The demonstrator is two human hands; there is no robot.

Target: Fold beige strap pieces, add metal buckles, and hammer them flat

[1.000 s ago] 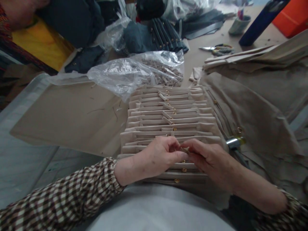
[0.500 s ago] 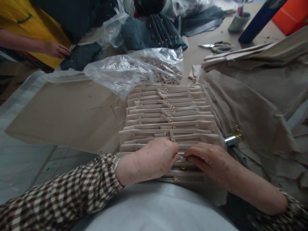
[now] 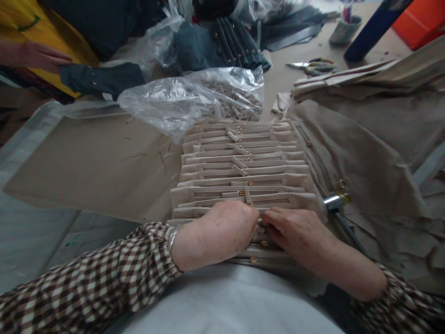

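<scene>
A row of overlapping beige zippered fabric pieces (image 3: 243,172) lies before me. Those farther up carry fabric pull tabs (image 3: 239,163) on their gold sliders. Two nearest my body show only a bare gold slider (image 3: 253,260). My left hand (image 3: 219,234) is closed in a pinch over one zipper in the lower part of the row. Right beside it, my right hand (image 3: 295,232) is also pinched, its fingertips almost meeting the left ones. Whatever sits between the fingers is hidden by them.
A clear plastic bag (image 3: 167,99) of small beige tabs lies beyond the row. Beige fabric (image 3: 354,153) is heaped at right beside a metal-headed tool (image 3: 335,202). Pliers (image 3: 313,66) and a cup (image 3: 345,30) stand farther back. Another person's hand (image 3: 43,55) touches dark fabric (image 3: 104,79).
My right hand has shifted slightly left, closer to my left hand, and its forearm has swung inward. The other person's hand has moved left and up, the dark fabric shifting with it.
</scene>
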